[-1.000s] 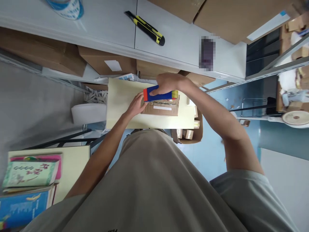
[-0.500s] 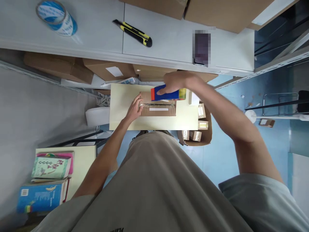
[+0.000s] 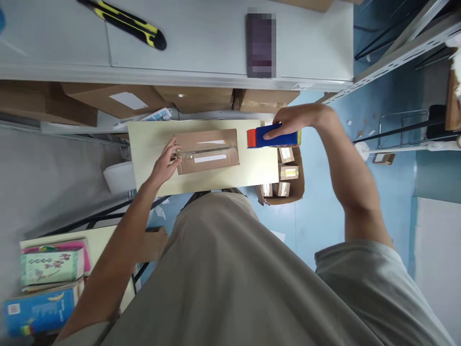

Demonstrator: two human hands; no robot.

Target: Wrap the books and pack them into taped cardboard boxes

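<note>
A closed brown cardboard box (image 3: 211,163) lies on the pale yellow table, with a shiny tape strip along its middle seam and white label strips on both sides. My left hand (image 3: 167,161) is at the box's left end, its fingers curved against the edge and top. To the right of the box, my right hand (image 3: 286,120) grips a blue tape dispenser (image 3: 283,138) from above. The dispenser's orange toothed end points left, apart from the box. Part of its body is hidden under the fingers.
A shelf (image 3: 201,43) above the table holds a black-and-yellow utility knife (image 3: 126,24) and a blurred-out dark item (image 3: 261,45). Cardboard boxes (image 3: 194,98) line the level below. An open carton (image 3: 298,185) of small boxes stands at right; books (image 3: 50,264) lie lower left.
My right hand has carried the tape dispenser rightward, off the box. My left hand stays at the box's left end. The whole view has shifted, and the box now sits slightly tilted.
</note>
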